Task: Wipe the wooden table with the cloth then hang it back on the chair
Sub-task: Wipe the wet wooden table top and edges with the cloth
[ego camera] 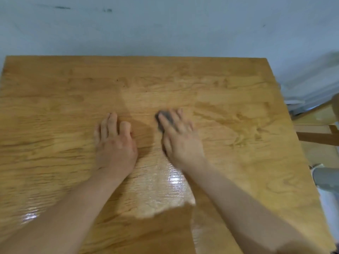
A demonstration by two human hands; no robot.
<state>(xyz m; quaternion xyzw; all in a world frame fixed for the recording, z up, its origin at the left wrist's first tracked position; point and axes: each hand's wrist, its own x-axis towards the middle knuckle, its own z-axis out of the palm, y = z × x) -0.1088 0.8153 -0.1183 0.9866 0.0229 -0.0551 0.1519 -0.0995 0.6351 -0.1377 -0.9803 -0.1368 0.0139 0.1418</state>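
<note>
The glossy wooden table fills most of the view. My right hand lies flat on its middle, pressing down a small dark grey cloth; only a bit of the cloth shows between and beyond my fingers. My left hand rests palm-down on the tabletop just to the left, fingers loosely together, with nothing under it. The picture is blurred by motion. A wooden chair part shows past the table's right edge.
A pale blue-grey wall stands right behind the table's far edge. At the right there are pale fabric or plastic and a grey and white object low by the table's right edge.
</note>
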